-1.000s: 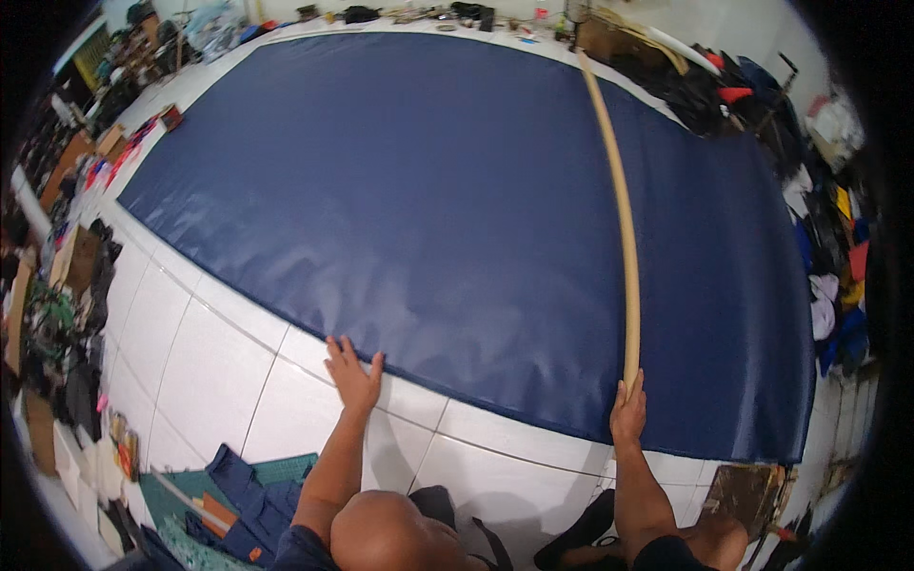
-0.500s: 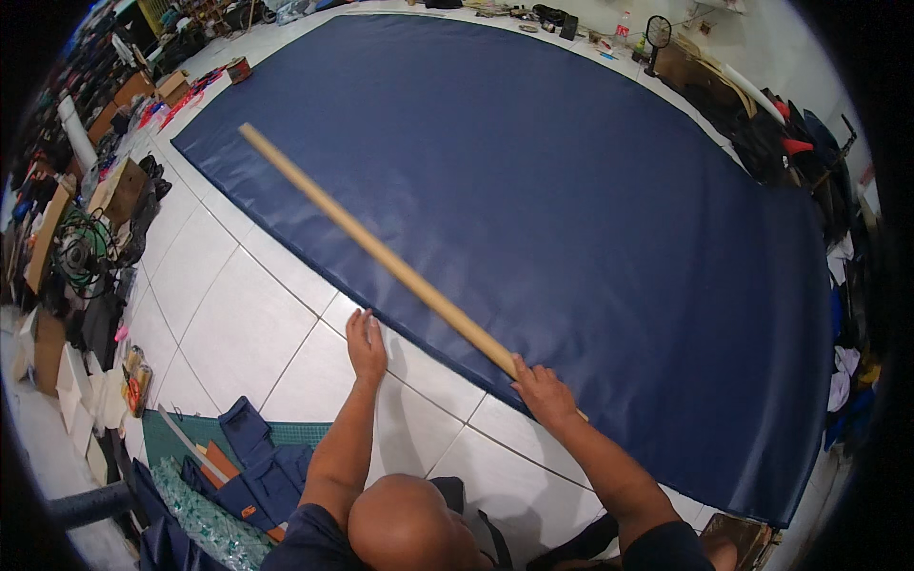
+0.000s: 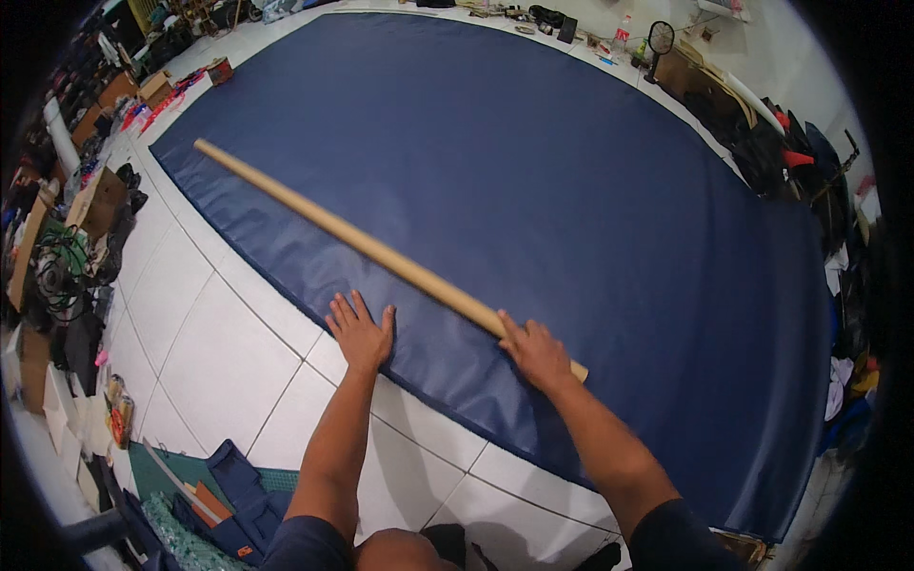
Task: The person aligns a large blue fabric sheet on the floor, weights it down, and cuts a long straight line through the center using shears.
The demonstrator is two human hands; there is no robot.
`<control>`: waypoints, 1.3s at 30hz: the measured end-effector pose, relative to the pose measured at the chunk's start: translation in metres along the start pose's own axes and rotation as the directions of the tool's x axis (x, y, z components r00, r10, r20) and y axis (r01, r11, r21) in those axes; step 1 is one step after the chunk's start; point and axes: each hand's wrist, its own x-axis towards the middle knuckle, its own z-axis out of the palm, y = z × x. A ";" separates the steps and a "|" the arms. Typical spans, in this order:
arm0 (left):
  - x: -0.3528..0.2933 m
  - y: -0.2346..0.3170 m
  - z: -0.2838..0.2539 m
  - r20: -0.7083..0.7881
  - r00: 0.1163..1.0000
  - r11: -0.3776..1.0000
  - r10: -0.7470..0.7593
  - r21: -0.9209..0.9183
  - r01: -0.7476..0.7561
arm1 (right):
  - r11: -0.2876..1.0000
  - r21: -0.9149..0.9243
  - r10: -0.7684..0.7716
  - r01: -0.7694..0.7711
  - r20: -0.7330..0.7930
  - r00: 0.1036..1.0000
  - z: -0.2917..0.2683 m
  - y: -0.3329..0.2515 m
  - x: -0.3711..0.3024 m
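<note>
A large sheet of dark blue, slightly shiny material (image 3: 495,190) lies spread on the floor. Across it, roughly along its near edge, rests a long brown cardboard tube (image 3: 352,236). My right hand (image 3: 538,357) is wrapped over this tube close to its right end, and a short bit of the tube sticks out past the hand. Nearer the sheet's edge, my left hand (image 3: 362,328) presses flat on the material with its fingers spread, apart from the tube.
White floor tiles (image 3: 228,333) border the sheet on the near side. At lower left, a green cutting mat (image 3: 157,476) bears dark blue pieces (image 3: 248,485). Boxes and clutter (image 3: 95,205) line the left, and an electric fly swatter (image 3: 659,43) stands at the back right.
My right hand has moved away from the near edge with the tube's right end, and the tube's far end has swung left. My left hand has gone from the sheet's edge onto the sheet.
</note>
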 end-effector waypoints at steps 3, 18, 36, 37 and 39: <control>-0.006 0.008 0.002 -0.028 1.000 0.999 -0.012 -0.044 0.011 | 0.993 0.012 0.116 -0.116 -0.048 0.992 0.000 0.030 0.058; 0.002 0.002 -0.004 -0.018 1.000 0.999 -0.016 -0.029 0.016 | 0.792 0.302 0.582 -0.531 -0.112 0.805 -0.010 0.118 0.173; -0.044 -0.014 0.004 0.059 0.967 0.964 0.248 -0.112 -0.241 | 0.400 0.344 0.916 -0.849 -0.165 0.365 0.005 0.261 -0.407; -0.058 -0.012 0.006 0.071 0.968 0.965 0.242 -0.119 -0.232 | 0.378 0.338 0.925 -0.862 -0.179 0.336 0.000 0.261 -0.412; -0.072 -0.028 0.014 0.022 0.974 0.943 0.227 -0.254 -0.214 | 0.370 0.356 0.927 -0.858 -0.202 0.317 -0.004 0.257 -0.391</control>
